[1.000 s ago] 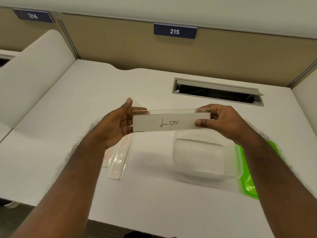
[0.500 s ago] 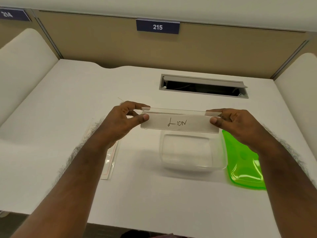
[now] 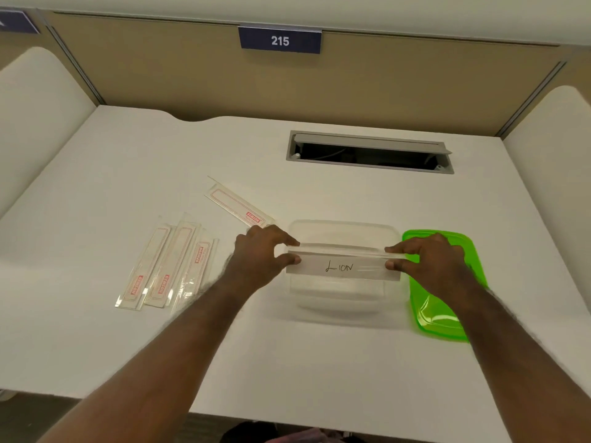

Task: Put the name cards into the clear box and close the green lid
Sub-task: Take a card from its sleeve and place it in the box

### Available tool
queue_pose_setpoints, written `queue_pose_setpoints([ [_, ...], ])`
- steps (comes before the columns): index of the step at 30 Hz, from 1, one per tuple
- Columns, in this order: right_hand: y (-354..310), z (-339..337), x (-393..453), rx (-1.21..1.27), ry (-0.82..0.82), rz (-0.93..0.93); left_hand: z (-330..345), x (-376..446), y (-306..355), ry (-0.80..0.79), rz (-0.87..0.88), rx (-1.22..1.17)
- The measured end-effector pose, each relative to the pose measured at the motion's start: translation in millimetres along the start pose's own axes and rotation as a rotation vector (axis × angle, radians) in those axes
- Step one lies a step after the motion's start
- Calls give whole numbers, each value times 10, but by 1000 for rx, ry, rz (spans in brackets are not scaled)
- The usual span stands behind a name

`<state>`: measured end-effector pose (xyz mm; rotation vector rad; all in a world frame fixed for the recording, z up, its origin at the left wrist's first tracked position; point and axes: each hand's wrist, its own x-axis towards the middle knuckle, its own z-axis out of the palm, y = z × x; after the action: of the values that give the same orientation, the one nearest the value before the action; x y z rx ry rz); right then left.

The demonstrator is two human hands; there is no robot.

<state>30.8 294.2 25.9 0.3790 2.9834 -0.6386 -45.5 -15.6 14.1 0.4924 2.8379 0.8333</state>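
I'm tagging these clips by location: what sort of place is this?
Probably an office cubicle or shared workstation: a numbered sign reading 215 hangs on a tan partition wall, and the white desk has a built-in cable slot.

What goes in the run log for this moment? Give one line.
stage: loading | left hand + right hand: pinch LION name card ends over clear box | green lid: off, right of box | four sleeves: on desk

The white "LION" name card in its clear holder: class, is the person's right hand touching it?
Touching. The head view shows the right hand pinching the right end of the white "LION" name card between thumb and fingers.
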Motion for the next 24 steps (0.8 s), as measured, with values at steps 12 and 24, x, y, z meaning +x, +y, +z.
queue_pose_setpoints([
  [12,-126,403,39,-740,-64,-202,308,86,302,-167,133,846],
  [24,-353,518,150,-899,-186,-243,481,121,514,-345,169,1065],
])
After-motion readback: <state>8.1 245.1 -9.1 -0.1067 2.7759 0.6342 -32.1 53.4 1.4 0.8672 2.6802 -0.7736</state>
